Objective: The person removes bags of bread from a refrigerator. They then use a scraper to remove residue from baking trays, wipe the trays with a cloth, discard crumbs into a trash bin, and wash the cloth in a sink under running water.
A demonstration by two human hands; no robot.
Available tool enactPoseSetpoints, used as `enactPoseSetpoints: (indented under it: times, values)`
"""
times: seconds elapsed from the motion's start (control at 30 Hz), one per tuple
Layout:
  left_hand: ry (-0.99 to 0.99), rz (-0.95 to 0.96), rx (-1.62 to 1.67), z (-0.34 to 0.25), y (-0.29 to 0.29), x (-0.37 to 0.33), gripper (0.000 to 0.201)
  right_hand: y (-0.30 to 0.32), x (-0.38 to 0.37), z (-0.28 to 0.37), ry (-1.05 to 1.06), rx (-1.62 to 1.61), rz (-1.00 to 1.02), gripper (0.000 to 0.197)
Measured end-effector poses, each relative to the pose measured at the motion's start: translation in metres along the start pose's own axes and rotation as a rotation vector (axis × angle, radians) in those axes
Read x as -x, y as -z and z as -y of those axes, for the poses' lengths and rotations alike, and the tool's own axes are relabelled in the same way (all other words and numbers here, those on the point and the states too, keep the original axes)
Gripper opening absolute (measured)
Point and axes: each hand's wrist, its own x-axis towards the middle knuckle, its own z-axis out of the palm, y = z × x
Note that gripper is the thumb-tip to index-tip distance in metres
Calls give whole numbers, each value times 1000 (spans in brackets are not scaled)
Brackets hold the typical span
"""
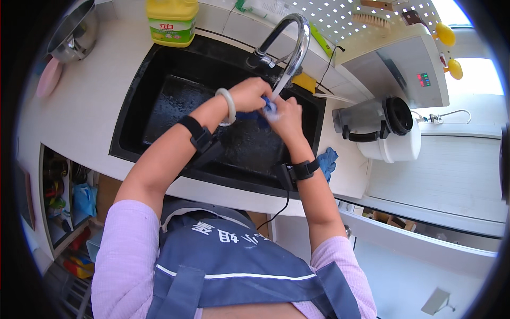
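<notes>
Over the black sink (139, 119), my left hand (247, 97) and my right hand (287, 116) are close together under the chrome faucet (303, 40). Both are closed on a wet, bunched blue cloth (268, 105), part of which hangs below the fingers. Water runs from the spout onto the cloth and my fingers, and white foam or splash shows there. The fingers hide much of the cloth. A pale bangle (231, 106) circles my left wrist, and each forearm wears a black strap.
A yellow detergent jug (172, 24) stands behind the sink, with a steel bowl (77, 34) farther left. Behind the faucet sits a yellow sponge (305, 82). To the right are another blue cloth (328, 162), a clear pitcher (364, 119) and a white appliance (396, 69).
</notes>
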Motion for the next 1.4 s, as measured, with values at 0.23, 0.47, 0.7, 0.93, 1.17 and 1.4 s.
enactPoseSetpoints:
  times: [0.23,0.47,0.7,0.93,1.17,1.4]
  values:
    - [203,-369,731,15,-1,9,40,-24,-14,-29,-160,-763,-87,15]
    - [1447,-324,1517,10,-60,48,48,-46,1,3,-728,-1402,-35,44]
    - [959,-497,2087,41,-118,45,29,-73,20,26,-399,-786,32,16]
    - [870,-399,1907,61,-126,47,26,-73,26,30,-352,-585,-33,23]
    - [894,37,841,29,-56,67,31,-35,9,-27,-747,-1450,35,19]
    - [236,57,285,23,-30,21,20,0,3,-17,-270,-1034,195,36]
